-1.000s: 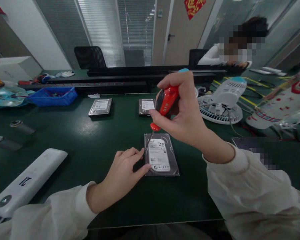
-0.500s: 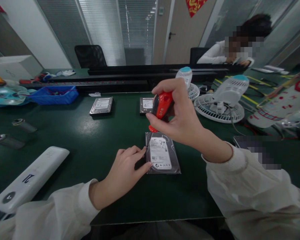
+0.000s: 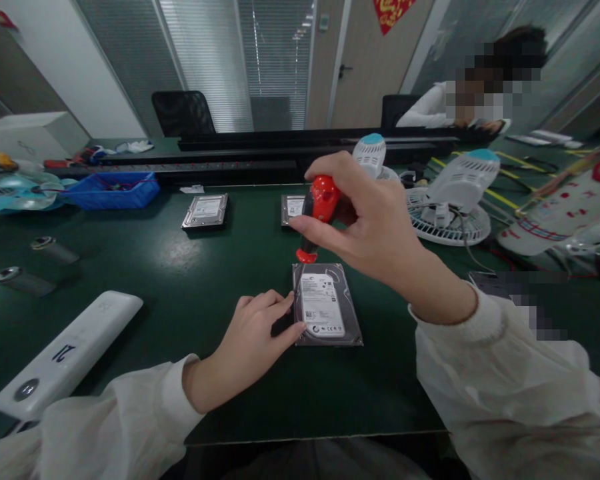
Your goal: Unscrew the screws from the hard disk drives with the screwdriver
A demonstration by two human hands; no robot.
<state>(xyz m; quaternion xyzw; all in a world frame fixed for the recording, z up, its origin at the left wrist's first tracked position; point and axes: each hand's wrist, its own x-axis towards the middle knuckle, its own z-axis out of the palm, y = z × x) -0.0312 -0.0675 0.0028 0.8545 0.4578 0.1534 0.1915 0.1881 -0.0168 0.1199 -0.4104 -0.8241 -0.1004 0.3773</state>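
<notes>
A hard drive (image 3: 353,317) with a white label lies flat on the dark green table in front of me. My left hand (image 3: 257,333) rests at its left edge, thumb and index finger stretched apart and touching the drive. In my right hand (image 3: 375,217) is a screwdriver (image 3: 325,198) with a red and black handle, gripped between thumb and fingers above the drive. Its shaft slants down to the drive's left edge, close to my left index fingertip. The exact tip is too small to make out.
Two more hard drives, one at back left (image 3: 205,211) and one partly behind my right hand (image 3: 293,208), lie on the table. A white power bank-like device (image 3: 75,353), metal cylinders (image 3: 55,249) and a blue tray (image 3: 113,191) are left. White fans (image 3: 447,213) stand right; a person (image 3: 430,107) sits beyond.
My right hand has rolled the screwdriver handle, whose red side now faces differently and stands more upright. The left hand and the drive keep their places; the whole view shifts slightly.
</notes>
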